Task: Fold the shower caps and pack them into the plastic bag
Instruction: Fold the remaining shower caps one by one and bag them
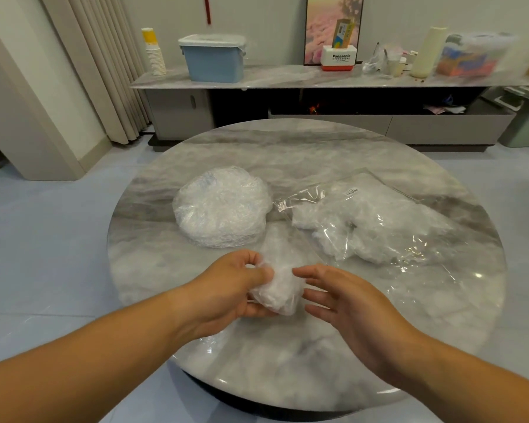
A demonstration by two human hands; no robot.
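A folded, bunched clear shower cap is pinched in my left hand just above the round marble table. My right hand hovers beside the cap on its right, fingers spread, holding nothing. A round stack of unfolded shower caps lies at the table's left middle. The clear plastic bag, with several folded caps inside, lies on the right, its open mouth toward the middle.
Behind the table runs a long low cabinet with a blue lidded box, stacked paper cups, a white and red box and other items. Curtains hang at the far left. Pale floor surrounds the table.
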